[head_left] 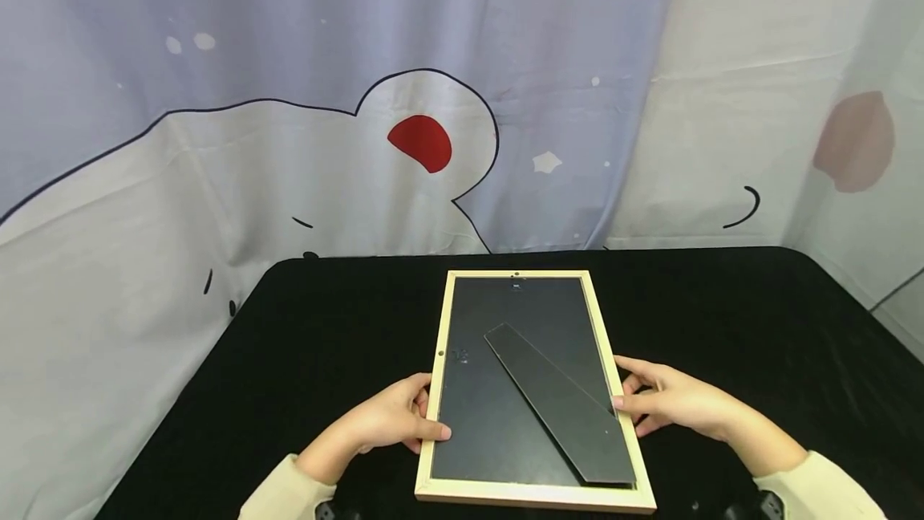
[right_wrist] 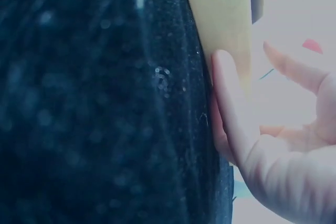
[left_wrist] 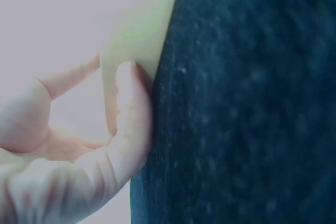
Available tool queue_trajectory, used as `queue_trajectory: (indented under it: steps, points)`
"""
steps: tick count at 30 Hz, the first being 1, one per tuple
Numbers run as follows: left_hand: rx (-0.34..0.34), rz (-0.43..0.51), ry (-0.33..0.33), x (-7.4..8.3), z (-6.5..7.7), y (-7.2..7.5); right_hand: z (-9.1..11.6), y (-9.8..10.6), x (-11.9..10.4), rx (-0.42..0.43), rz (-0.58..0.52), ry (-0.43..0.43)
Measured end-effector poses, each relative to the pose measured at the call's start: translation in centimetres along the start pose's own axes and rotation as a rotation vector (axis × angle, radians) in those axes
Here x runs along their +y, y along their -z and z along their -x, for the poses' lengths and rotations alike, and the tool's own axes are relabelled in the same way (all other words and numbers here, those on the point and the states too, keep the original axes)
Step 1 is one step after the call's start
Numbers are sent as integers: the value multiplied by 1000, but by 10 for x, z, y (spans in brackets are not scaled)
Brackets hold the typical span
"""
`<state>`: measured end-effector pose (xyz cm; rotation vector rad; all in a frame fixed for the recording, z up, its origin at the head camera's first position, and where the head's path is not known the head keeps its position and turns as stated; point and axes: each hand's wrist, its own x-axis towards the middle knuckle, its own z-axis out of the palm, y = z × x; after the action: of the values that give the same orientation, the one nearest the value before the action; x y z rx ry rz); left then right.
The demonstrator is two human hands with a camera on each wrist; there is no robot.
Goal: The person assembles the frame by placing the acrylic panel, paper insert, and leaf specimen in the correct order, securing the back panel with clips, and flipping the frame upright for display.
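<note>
A picture frame [head_left: 534, 392] with a pale wooden border lies back side up in front of me. Its black backing board carries a slanted black stand [head_left: 563, 416], which runs toward the lower right corner. My left hand [head_left: 393, 416] holds the left border, with the thumb on top and the fingers at the side; the left wrist view shows this grip on the wooden edge [left_wrist: 144, 30]. At the right border, my right hand [head_left: 671, 400] has its thumb over the edge and its fingers against the side [right_wrist: 223, 14].
A black cloth [head_left: 346, 319] covers the table. Behind it hangs a curtain [head_left: 289, 175] printed with cartoon shapes. Small metal hardware [head_left: 516, 283] sits at the backing's far end.
</note>
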<state>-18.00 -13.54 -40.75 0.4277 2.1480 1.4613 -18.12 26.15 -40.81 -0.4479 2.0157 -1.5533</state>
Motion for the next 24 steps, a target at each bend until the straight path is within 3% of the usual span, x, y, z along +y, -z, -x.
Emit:
queue_trajectory:
  steps: [5,24]
  points:
    - [18,14,6,0,2,0,0,4,3,-11,-34,-2]
    - [-18,-18,-4,-2,-2,1,-5,-2,3,113,-41,-91]
